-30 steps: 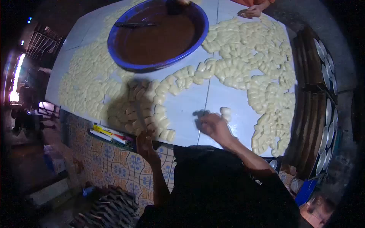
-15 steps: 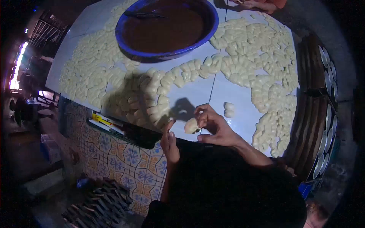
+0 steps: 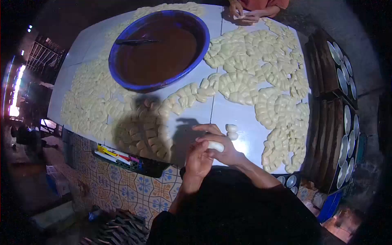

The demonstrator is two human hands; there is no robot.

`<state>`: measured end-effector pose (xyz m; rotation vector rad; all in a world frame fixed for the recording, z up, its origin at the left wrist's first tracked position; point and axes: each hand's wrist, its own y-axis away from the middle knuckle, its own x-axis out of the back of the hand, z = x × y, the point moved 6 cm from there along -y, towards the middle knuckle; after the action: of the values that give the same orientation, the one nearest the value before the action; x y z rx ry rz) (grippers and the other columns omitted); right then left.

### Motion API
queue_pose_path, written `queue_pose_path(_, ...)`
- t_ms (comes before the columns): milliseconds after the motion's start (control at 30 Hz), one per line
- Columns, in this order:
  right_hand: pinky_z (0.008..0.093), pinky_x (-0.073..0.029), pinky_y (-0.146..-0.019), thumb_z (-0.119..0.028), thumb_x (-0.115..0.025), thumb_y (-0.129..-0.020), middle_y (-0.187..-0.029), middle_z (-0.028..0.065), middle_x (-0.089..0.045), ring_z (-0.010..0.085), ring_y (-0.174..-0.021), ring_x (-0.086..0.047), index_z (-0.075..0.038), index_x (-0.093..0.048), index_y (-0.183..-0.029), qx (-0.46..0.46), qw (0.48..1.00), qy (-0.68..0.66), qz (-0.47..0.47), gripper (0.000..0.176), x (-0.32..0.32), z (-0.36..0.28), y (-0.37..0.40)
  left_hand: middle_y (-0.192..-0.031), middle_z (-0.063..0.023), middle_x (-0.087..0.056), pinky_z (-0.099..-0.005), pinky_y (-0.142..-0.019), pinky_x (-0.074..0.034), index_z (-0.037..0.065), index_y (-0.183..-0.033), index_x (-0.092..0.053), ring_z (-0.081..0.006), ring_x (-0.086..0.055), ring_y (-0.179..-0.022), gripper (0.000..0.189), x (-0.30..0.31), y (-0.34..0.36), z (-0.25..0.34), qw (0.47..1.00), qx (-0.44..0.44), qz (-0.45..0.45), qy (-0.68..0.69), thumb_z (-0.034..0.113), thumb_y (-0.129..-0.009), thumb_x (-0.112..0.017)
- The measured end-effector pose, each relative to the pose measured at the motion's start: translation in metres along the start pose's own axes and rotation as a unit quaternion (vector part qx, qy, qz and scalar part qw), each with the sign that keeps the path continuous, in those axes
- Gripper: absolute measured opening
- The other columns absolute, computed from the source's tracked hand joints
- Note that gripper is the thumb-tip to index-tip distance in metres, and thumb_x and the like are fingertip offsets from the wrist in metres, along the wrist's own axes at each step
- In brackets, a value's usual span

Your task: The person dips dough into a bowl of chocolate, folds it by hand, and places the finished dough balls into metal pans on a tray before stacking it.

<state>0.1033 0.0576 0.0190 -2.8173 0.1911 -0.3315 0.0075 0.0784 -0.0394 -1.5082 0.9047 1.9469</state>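
A pale, smooth, rounded piece of dough (image 3: 215, 146) sits between my two hands at the table's near edge. My left hand (image 3: 198, 161) pinches its left end with bent fingers. Around its right side curls my right hand (image 3: 229, 153), with some fingers reaching out over the top. Just beyond the right hand, two small dough pieces (image 3: 232, 131) rest touching each other on the white table (image 3: 241, 110). Rows of similar shaped dough pieces (image 3: 241, 83) curve around this spot.
A big blue basin (image 3: 163, 85) of brown paste (image 3: 163, 51) stands at the back left, with a dark utensil (image 3: 136, 41) in it. Across the table, another person's hands (image 3: 245, 15) work. Stacked trays with round tins (image 3: 342, 81) stand at right; a black crate (image 3: 130, 161) is at left.
The dough piece, earlier held with an opening and dark filling showing, now looks rounded and smooth. My hands have come together around it. The view has shifted, and the other person's hands show more.
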Motion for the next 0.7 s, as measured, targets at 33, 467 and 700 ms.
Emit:
queue_pose_path(33,0.0385,-0.036,-0.098,-0.047,-0.061,-0.085,-0.138,0.0132,-0.04,0.0266,-0.122,-0.041,-0.002,-0.058,-0.12,-0.023,1.0,-0.005,0.007,0.058,0.001,0.006,0.001,-0.114,-0.015,-0.059,-0.0335,-0.082,-0.05,0.001,-0.117,-0.055,-0.0238,-0.059,-0.096,0.038,0.0,-0.007,-0.007,0.995,0.065,-0.004,0.072,0.027,-0.089,-0.056)
queue_pose_path(467,0.0348,-0.047,-0.085,-0.057,-0.057,-0.084,-0.146,0.0126,-0.024,0.0252,-0.12,-0.041,-0.023,0.006,-0.149,-0.109,0.919,-0.358,0.127,0.097,0.034,0.071,0.009,-0.083,-0.0025,-0.061,-0.0304,-0.074,-0.044,-0.003,-0.128,-0.045,-0.0122,-0.052,-0.071,0.057,-0.111,-0.248,0.151,0.565,-0.138,-0.06,-0.811,0.042,-0.092,-0.05)
queue_pose_path(700,0.0324,-0.045,-0.084,-0.054,-0.066,-0.078,-0.141,0.0122,-0.034,0.025,-0.115,-0.046,-0.021,-0.009,-0.149,-0.193,0.878,-0.4,0.18,0.097,0.033,0.092,0.02,-0.135,-0.0174,-0.047,-0.0333,-0.103,-0.033,0.007,-0.14,-0.037,-0.0283,-0.047,-0.122,0.058,-0.095,-0.256,0.142,0.508,-0.068,0.012,-0.859,0.047,-0.099,-0.028)
